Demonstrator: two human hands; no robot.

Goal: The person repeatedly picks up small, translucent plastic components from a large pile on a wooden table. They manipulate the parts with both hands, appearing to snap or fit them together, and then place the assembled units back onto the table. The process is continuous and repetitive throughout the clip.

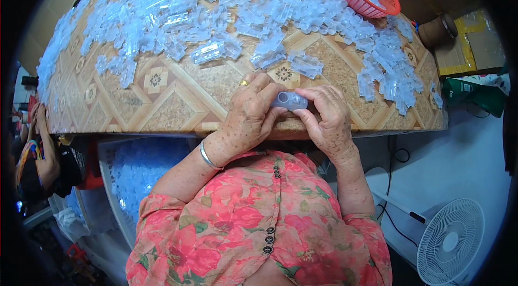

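Between my two hands, just over the table's near edge, is a small clear plastic case [290, 100] with a round hole or ring near its left end. My left hand [252, 104], with a ring and a silver bracelet, pinches the left end between thumb and fingers. On the other end, my right hand [327, 116] grips with thumb and forefinger. Beyond my hands, loose clear plastic pieces [305, 64] lie on the patterned table [178, 100]. Whether the case is fully closed I cannot make out.
A large heap of clear plastic parts [178, 14] covers the far table. A red basket [393, 5] with small round pieces stands at the far right. Below the left edge is a bin [145, 170] of clear parts; a co-worker's arms [46, 146] show at left. A white fan [450, 242] stands lower right.
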